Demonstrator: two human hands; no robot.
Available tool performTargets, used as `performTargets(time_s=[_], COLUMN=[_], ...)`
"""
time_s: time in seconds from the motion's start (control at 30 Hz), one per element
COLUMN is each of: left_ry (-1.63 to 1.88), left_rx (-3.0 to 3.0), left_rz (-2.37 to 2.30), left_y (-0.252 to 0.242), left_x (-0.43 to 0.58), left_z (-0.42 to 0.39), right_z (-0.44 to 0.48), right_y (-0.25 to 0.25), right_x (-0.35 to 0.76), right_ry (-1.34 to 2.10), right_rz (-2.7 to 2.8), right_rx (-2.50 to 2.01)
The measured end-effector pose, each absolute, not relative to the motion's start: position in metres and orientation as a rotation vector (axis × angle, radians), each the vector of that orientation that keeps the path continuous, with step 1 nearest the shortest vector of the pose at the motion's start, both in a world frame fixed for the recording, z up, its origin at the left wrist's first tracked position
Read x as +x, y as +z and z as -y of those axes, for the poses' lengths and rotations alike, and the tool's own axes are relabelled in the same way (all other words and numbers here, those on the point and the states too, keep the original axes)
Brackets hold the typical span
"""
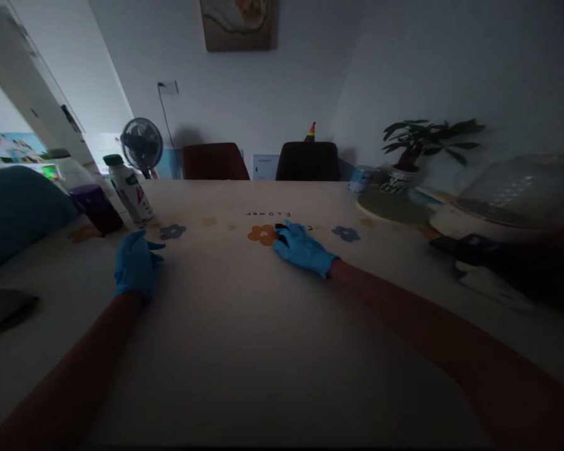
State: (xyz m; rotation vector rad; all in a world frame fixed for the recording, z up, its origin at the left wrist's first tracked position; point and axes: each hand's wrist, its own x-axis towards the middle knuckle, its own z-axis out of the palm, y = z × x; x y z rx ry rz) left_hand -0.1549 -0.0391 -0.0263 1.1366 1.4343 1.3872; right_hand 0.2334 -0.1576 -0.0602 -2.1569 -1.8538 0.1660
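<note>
Both my hands wear blue gloves and rest on a pale tablecloth (pixel 244 326) printed with flowers. My left hand (pixel 135 263) lies palm down at the left, fingers loosely together, holding nothing. My right hand (pixel 303 248) reaches to the table's middle, beside an orange flower print (pixel 262 234). Its fingertips touch or close on a small black object (pixel 281 227); the dim light hides whether it is gripped.
At the back left stand a white bottle (pixel 130 190) and a jar with dark contents (pixel 87 191). A blue cushion (pixel 16 207) lies at the left. A potted plant (pixel 407 160), a domed cover (pixel 517 185) and dark items (pixel 493 257) crowd the right. Two chairs (pixel 305 161) face the far edge.
</note>
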Motion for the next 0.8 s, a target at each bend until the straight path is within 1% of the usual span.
performTargets(time_s=[0.27, 0.43, 0.6, 0.8], left_ry=[1.357, 1.351, 1.345, 1.336], left_rx=[1.134, 1.139, 1.155, 1.16], left_rz=[-1.452, -1.444, -1.431, -1.417], left_y=[-0.03, -0.03, -0.032, -0.035], left_x=[-0.157, -0.159, -0.161, -0.167], left_z=[0.034, 0.035, 0.035, 0.032], right_z=[0.045, 0.011, 0.023, 0.096], right_y=[-0.04, -0.039, -0.04, -0.051], right_x=[0.131, 0.097, 0.103, 0.175], right_ry=[0.261, 0.266, 0.233, 0.138], right_rz=[2.031, 2.078, 2.109, 2.03], right_rx=[-2.1, -2.089, -2.069, -2.133])
